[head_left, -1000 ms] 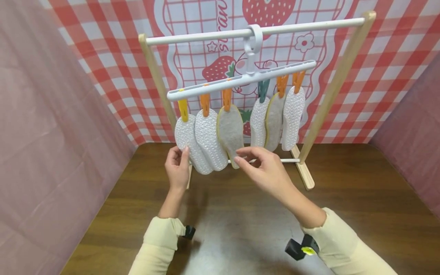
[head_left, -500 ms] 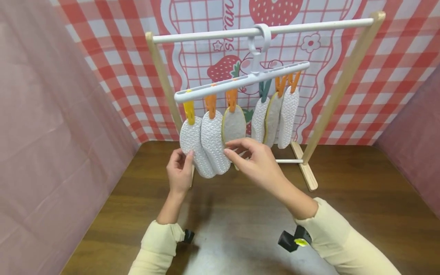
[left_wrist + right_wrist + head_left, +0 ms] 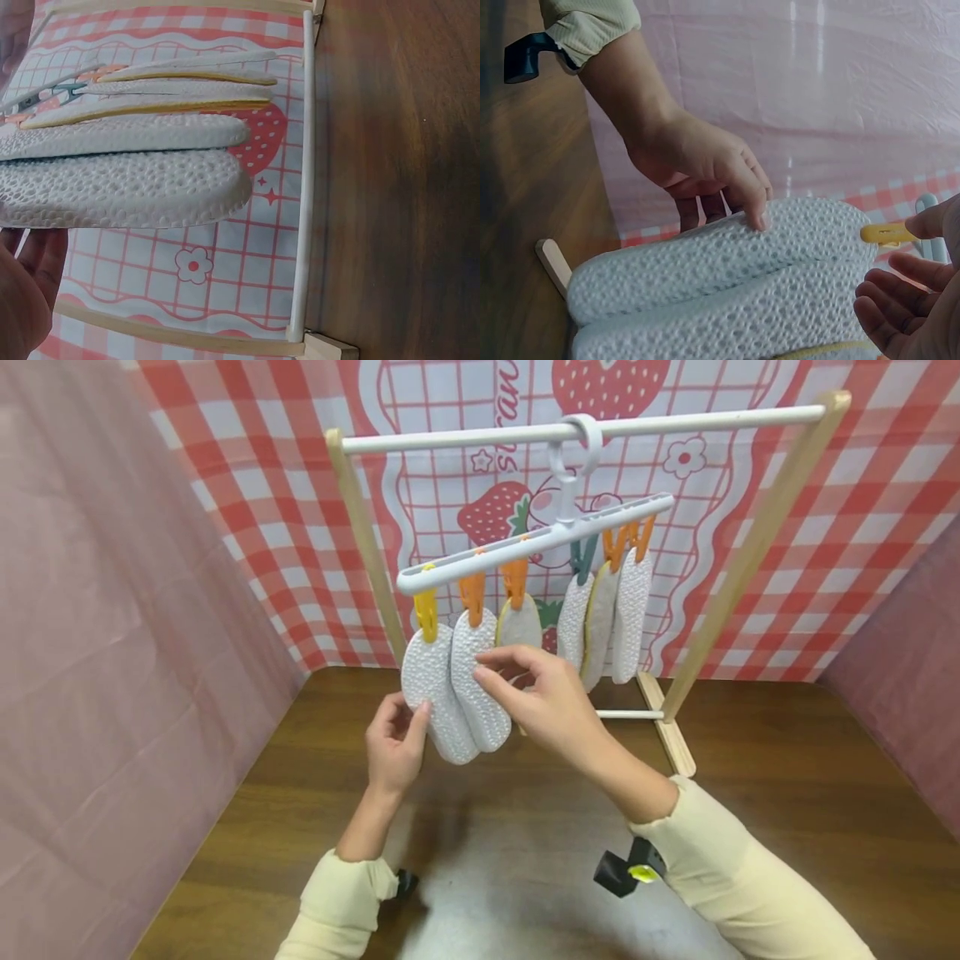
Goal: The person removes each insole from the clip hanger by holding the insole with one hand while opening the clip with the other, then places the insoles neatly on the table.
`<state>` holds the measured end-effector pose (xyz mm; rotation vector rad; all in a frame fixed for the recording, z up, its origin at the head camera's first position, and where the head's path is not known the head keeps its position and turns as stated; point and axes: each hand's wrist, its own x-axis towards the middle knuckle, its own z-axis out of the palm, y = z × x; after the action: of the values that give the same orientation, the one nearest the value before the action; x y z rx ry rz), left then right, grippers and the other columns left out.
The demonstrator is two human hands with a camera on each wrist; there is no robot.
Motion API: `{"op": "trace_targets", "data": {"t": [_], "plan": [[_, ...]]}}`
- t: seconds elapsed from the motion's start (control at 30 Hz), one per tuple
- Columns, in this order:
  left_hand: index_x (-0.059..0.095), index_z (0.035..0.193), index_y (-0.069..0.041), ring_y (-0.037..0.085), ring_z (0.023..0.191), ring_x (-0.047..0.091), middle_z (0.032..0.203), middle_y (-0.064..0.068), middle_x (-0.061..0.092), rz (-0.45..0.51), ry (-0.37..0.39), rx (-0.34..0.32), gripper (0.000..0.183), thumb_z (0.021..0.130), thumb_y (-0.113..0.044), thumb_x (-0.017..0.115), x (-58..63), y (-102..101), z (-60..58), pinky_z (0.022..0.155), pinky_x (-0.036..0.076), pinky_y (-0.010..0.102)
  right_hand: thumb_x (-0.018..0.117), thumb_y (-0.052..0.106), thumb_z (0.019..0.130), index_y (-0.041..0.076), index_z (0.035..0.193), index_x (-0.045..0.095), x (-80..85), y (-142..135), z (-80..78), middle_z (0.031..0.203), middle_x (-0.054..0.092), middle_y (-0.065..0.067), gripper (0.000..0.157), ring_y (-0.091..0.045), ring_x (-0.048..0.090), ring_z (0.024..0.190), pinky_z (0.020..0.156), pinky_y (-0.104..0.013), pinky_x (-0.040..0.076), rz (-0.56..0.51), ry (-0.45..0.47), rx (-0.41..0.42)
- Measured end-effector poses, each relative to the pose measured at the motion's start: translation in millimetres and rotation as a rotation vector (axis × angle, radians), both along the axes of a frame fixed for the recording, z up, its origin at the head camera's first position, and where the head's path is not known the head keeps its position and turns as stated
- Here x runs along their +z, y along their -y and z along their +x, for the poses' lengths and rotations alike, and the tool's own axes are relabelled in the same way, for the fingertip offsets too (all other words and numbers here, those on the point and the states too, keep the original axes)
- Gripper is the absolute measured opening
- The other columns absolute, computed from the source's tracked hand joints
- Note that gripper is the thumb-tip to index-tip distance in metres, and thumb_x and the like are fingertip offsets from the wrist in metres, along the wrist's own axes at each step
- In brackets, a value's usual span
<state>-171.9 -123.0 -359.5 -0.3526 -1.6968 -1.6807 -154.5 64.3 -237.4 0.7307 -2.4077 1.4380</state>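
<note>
My left hand (image 3: 396,747) pinches the edge of the leftmost white textured insole (image 3: 438,702), thumb in front and fingers behind. A yellow clothespin (image 3: 426,614) clips that insole to a white hanger (image 3: 525,545). Beside it hangs a second white insole (image 3: 486,722) from an orange clothespin (image 3: 472,599). My right hand (image 3: 543,697) hovers in front of this one, its fingers loosely bent with nothing between them; the right wrist view shows thumb and fingers apart near the yellow clothespin. Behind the right hand, a grey insole with yellow edging (image 3: 519,622) is partly hidden.
The hanger hooks over the white rail (image 3: 697,424) of a wooden-legged rack (image 3: 757,560). Toward its far end hang a green clothespin (image 3: 582,560), more orange clothespins and several insoles. A red checked cloth (image 3: 247,485) covers the back, above the brown table (image 3: 510,860).
My right hand has moved left, from the grey insole to the second white one. The hanger's near left end has swung toward me, while my left hand keeps holding the leftmost insole.
</note>
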Motion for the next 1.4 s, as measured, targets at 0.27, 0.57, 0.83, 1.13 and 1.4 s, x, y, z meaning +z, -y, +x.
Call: {"op": "trace_targets", "data": {"t": [0.27,0.57,0.83,1.13,1.4], "plan": [[0.056,0.09,0.017,-0.001,0.066,0.052,0.078,-0.017,0.057,-0.054,-0.04,-0.007,0.01,0.081,0.014,0.058,-2.4,0,8.1,0.056,0.045,0.01,0.065,0.023,0.088,0.008,0.112,0.065,10.7,10,-3.7,0.107,0.069,-0.005,0.028,-0.016,0.065,0.09,0.081,-0.031,0.055,-0.048,0.031,0.029],[0.056,0.086,0.015,-0.002,0.066,0.053,0.073,0.002,0.06,-0.106,-0.09,-0.06,0.007,0.079,0.013,0.059,-2.2,-2,18.9,0.056,0.047,0.012,0.064,0.021,0.089,0.005,0.117,0.061,21.4,16,-7.2,0.11,0.066,-0.009,0.032,-0.017,0.064,0.094,0.083,-0.031,0.055,-0.114,0.059,0.047],[0.058,0.086,0.012,-0.003,0.064,0.053,0.071,0.013,0.06,-0.139,-0.109,-0.071,0.008,0.078,0.014,0.058,0.1,-4,27.0,0.054,0.048,0.014,0.063,0.018,0.089,0.001,0.118,0.059,30.1,19,-6.4,0.109,0.066,-0.012,0.033,-0.02,0.064,0.095,0.085,-0.029,0.055,-0.159,0.068,0.067],[0.057,0.086,0.013,-0.002,0.063,0.054,0.074,-0.001,0.061,-0.117,-0.151,-0.117,0.009,0.077,0.015,0.058,-0.8,-4,30.6,0.052,0.047,0.014,0.061,0.018,0.091,0.001,0.12,0.058,34.1,21,-7.9,0.112,0.065,-0.013,0.034,-0.02,0.064,0.1,0.089,-0.031,0.053,-0.192,0.112,0.116],[0.058,0.085,0.012,-0.002,0.058,0.048,0.062,0.014,0.053,-0.151,-0.175,-0.132,0.011,0.075,0.018,0.058,1.6,-5,33.5,0.045,0.043,0.016,0.059,0.015,0.092,0.001,0.117,0.061,37.1,25,-10.1,0.111,0.067,-0.013,0.029,-0.019,0.064,0.099,0.086,-0.031,0.053,-0.21,0.129,0.157]]}}
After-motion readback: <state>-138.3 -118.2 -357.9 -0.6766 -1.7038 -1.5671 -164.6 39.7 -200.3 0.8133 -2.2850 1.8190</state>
